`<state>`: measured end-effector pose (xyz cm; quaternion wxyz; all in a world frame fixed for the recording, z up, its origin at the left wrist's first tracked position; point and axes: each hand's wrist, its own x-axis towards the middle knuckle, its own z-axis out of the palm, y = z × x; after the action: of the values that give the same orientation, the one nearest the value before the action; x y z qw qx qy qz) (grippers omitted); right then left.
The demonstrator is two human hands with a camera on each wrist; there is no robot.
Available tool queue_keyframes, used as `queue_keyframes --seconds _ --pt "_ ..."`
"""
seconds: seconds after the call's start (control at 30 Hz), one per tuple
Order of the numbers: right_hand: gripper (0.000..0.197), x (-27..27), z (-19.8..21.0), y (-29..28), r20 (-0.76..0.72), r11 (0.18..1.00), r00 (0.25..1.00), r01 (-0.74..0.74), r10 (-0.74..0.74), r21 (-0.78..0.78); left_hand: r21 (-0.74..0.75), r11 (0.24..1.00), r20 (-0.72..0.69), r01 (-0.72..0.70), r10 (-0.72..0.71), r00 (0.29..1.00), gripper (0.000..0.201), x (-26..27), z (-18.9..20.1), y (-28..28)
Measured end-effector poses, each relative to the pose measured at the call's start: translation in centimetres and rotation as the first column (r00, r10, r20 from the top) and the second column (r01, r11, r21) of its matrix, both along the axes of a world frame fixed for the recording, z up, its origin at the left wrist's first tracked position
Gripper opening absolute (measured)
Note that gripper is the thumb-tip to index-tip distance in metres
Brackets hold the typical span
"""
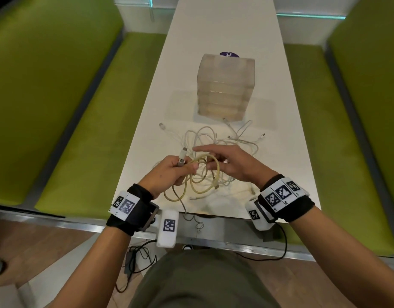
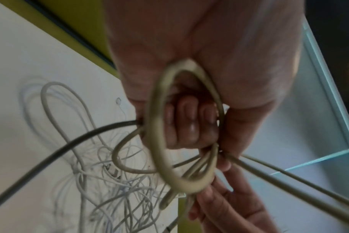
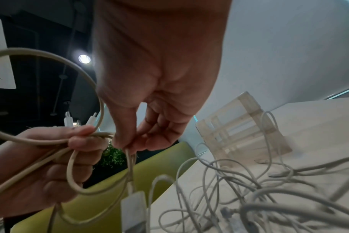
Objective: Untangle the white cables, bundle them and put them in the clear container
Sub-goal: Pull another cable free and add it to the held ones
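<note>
I am holding a yellowed cable (image 1: 200,174) in loose coils above the near end of the desk (image 1: 225,30). My left hand (image 1: 171,172) is curling its grip round the gathered loops and two plug ends (image 1: 181,157), while my right hand (image 1: 234,165) is pinching a strand just beside them, its other fingers relaxed. I am judging the cable light, limp and springy: the loops are likely to spring open if the grip loosens, so the crossing point of the coils is the place to hold, not the plugs. The remaining white cables (image 1: 216,141) are lying tangled on the desk, thin, smooth and interlaced, with connectors trailing outward and one strand hanging over the near edge. The clear container (image 1: 225,85) is standing just beyond the tangle; it appears translucent, ribbed and box-shaped.
</note>
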<state>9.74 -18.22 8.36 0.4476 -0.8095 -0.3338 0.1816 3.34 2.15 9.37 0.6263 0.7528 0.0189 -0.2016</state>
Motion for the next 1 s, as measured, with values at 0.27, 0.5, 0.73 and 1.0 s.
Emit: queue_keyframes --seconds 0.27,0.5,0.73,1.0 --pt "0.018 -0.9 0.6 0.6 -0.013 0.993 0.994 0.113 -0.112 0.038 0.001 1.000 0.027 -0.010 0.010 1.000 0.039 -0.7 0.0 0.4" --pt "0.004 -3.1 0.8 0.2 -0.196 0.997 0.981 -0.002 -0.013 -0.073 -0.321 0.900 -0.042 -0.296 0.298 0.954 0.020 -0.9 0.0 1.1" --pt "0.003 -5.4 -2.2 -0.6 -0.250 0.950 0.959 -0.195 0.133 -0.244 -0.400 0.791 0.017 -0.463 0.511 0.859 0.029 -0.6 -0.3 2.2" --pt "0.053 -6.8 -4.5 -0.7 -0.357 0.767 0.920 -0.347 0.165 -0.540 -0.336 0.858 0.113 -0.388 0.446 0.888 0.030 -1.1 -0.4 1.9"
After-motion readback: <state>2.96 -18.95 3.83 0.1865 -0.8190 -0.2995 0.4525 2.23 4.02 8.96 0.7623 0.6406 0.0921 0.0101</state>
